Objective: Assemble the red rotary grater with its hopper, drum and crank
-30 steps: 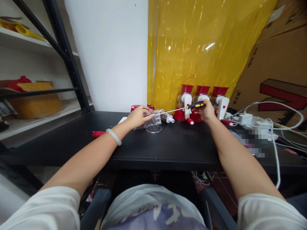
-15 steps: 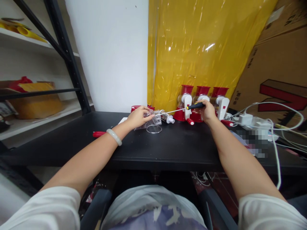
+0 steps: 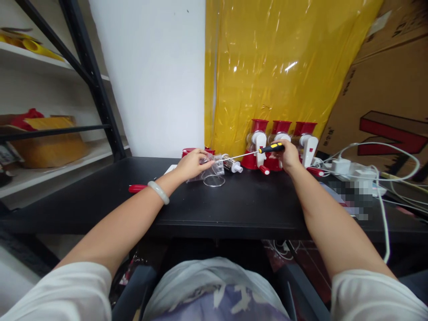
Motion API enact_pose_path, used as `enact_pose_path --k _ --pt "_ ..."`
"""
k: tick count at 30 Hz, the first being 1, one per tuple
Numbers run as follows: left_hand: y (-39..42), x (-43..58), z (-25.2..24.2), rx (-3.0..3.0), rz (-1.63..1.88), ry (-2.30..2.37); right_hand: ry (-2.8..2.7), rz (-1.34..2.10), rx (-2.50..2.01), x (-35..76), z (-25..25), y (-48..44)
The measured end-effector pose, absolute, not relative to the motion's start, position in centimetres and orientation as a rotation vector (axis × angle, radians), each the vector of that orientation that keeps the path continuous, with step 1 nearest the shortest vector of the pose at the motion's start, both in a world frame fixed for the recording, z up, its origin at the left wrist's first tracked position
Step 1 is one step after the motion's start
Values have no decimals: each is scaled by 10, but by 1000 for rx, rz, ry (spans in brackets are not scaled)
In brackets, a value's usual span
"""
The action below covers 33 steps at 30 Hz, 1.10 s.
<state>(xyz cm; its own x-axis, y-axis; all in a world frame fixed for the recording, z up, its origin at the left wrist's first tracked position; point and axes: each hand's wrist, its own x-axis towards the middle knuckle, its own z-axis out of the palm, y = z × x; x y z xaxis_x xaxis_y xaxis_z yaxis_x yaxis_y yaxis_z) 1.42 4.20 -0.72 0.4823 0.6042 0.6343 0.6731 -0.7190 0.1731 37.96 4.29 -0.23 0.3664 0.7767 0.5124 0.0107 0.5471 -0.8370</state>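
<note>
My right hand (image 3: 288,154) grips a long screwdriver (image 3: 271,147) by its black and yellow handle. The thin shaft points left, and its tip reaches my left hand (image 3: 195,164). Those left fingers are closed on a clear plastic housing (image 3: 214,171), which lies on its side with its round rim toward me. Just right of the housing rests a metal grater drum (image 3: 230,164) with a white end. A red part (image 3: 189,151) shows partly behind my left hand, and a red handle (image 3: 137,188) lies near my left wrist.
Three red and white rotary graters (image 3: 259,145) stand along the back right of the black table (image 3: 234,207). White cables and a charger (image 3: 341,166) lie at the right. A large cardboard box (image 3: 377,89) leans there, and a shelf rack (image 3: 96,93) stands at left.
The screwdriver's handle has turned, so more of its yellow patches show. My left hand keeps its hold on the clear housing. The whole view has shifted very slightly.
</note>
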Motion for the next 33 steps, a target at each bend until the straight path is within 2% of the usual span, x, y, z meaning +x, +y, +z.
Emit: enact_pose_path --k 4,11,19,26,33 --pt "43 13 -8 -2619 -1068 -1130 -1138 456 -851 376 -1 40" --pt "44 13 -9 -2617 -1062 -1148 -1048 673 -926 377 -3 40" --pt "43 14 -8 -2606 -1050 -1157 -1152 350 -920 377 -2 41" --pt "44 13 -8 -2609 -1043 -1162 -1046 600 -990 375 -2 40" --pt "45 13 -8 -2605 -1052 -1166 -1127 436 -864 375 -3 42"
